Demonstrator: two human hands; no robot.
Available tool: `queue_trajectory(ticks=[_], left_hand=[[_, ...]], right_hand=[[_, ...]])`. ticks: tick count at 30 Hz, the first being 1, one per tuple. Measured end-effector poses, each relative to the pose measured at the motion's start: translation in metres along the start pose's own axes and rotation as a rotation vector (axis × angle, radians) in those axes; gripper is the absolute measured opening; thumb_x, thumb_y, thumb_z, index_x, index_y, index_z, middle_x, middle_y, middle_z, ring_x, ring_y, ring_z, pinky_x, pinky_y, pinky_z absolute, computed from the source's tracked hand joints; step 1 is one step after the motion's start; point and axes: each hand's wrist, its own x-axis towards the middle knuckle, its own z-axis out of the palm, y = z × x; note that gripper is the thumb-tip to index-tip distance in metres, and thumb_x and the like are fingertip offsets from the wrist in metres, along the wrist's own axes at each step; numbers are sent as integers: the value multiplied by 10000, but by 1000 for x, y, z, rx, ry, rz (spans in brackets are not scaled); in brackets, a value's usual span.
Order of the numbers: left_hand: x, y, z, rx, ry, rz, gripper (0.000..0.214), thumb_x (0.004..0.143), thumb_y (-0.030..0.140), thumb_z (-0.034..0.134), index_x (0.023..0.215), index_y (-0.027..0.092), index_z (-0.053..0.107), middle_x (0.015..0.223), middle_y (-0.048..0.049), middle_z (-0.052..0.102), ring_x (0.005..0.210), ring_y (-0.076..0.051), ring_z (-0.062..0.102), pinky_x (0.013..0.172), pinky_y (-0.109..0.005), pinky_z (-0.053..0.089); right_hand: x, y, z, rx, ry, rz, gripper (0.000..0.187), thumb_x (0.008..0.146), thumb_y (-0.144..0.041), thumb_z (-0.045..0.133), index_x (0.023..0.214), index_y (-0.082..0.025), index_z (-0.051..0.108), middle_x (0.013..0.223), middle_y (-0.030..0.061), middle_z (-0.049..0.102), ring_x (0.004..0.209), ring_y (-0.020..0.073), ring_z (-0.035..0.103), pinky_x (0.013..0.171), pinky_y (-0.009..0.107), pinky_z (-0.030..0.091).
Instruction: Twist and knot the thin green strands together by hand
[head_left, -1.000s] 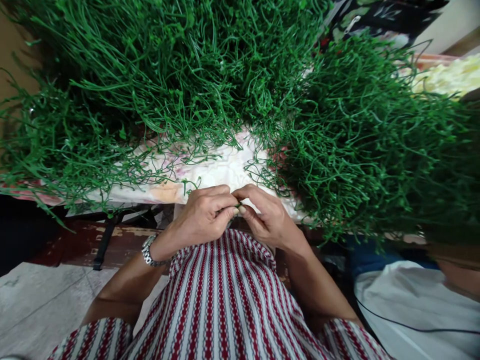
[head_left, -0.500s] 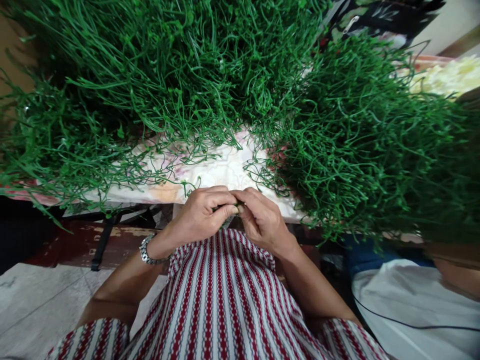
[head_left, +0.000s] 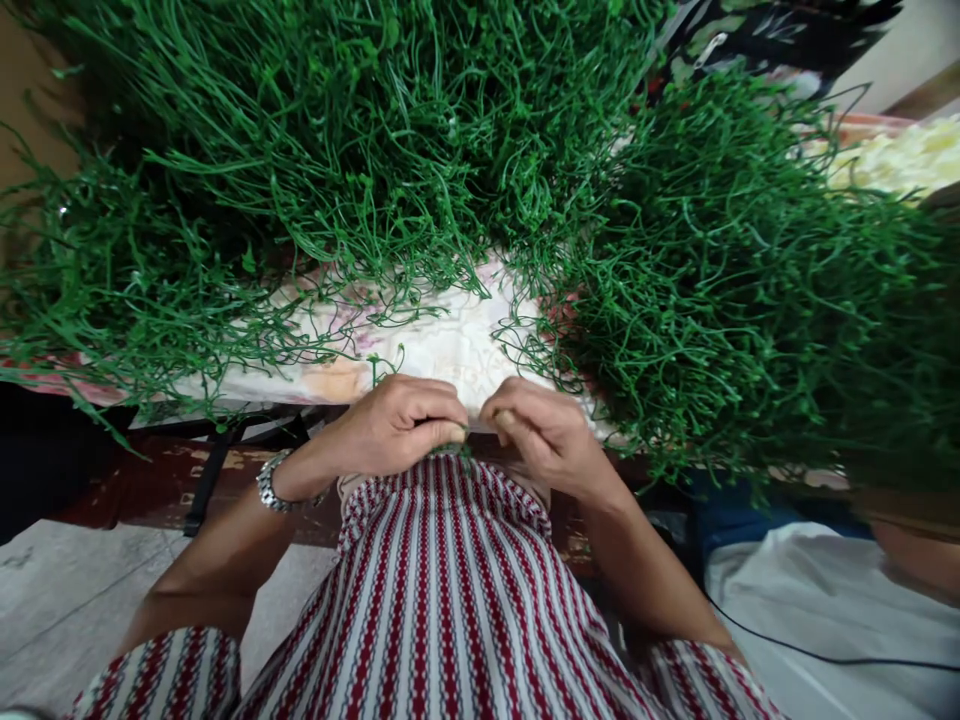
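My left hand point(head_left: 397, 422), with a metal watch on its wrist, is closed in a pinch at the near edge of the table. Its fingertips hold a small green stem piece point(head_left: 450, 452). My right hand point(head_left: 544, 432) is closed beside it, a small gap between the two; whether its fingertips hold anything is hidden. Both hands hover over my red and white striped garment point(head_left: 442, 600). Just beyond them lies a floral tablecloth point(head_left: 442, 345).
Large heaps of thin green plastic stems cover the table, one at the left and back point(head_left: 300, 150), one at the right point(head_left: 735, 290). Pale yellow flower pieces point(head_left: 892, 155) lie far right. Another person's white clothing point(head_left: 825, 620) is at the lower right.
My hands, joined at the fingertips before, have drawn slightly apart. The left elbow has swung outward to the left.
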Motion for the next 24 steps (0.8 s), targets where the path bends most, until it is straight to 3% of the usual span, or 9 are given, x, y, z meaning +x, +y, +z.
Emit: queue_trajectory(ticks=[3,7,10,14,17,21,24], left_hand=[[3,1,8,3,213,-76,108,804,121,510,812,152,613,710,-15,619,641,-101,556,602,-209,415],[2,-1,23,45,414,-99,84,783,114,505,742,154,566,645,14,579,582,-89,512,564,-199,399],[-1,-4,28,94,446,-86,85,782,114,502,722,157,546,618,28,543,558,-79,485,550,-193,378],[-5,-6,21,195,339,-59,111,796,123,466,721,160,539,619,19,529,563,-89,489,558,-211,369],[-8,-3,11,290,162,-1,132,777,99,449,707,163,541,618,10,530,558,-101,473,557,-235,350],[-12,7,3,316,-77,115,175,729,46,433,631,172,505,571,16,485,531,-109,422,527,-258,313],[-15,15,1,279,-129,161,191,711,26,418,602,173,470,557,13,461,528,-114,391,522,-267,310]], right_hand=[[5,4,12,-24,209,135,185,919,-261,411,937,-159,564,723,17,543,655,106,511,614,233,407],[11,5,29,-14,250,64,199,867,-340,516,915,-154,565,749,22,535,691,124,511,622,246,410],[11,5,35,-9,295,34,121,862,-262,531,826,-152,565,691,4,516,652,110,504,599,232,396],[7,5,29,-118,220,-20,130,874,-222,494,793,-149,563,663,12,504,628,115,481,586,236,383],[6,3,16,-180,-12,-88,170,897,-238,446,803,-145,550,678,20,494,630,116,465,576,230,370],[6,-4,1,-76,-381,-161,212,914,-254,394,756,-159,499,674,10,474,633,108,448,582,219,366],[5,-10,-4,-13,-458,-209,255,915,-237,350,684,-176,439,641,2,441,606,110,414,566,228,351]])
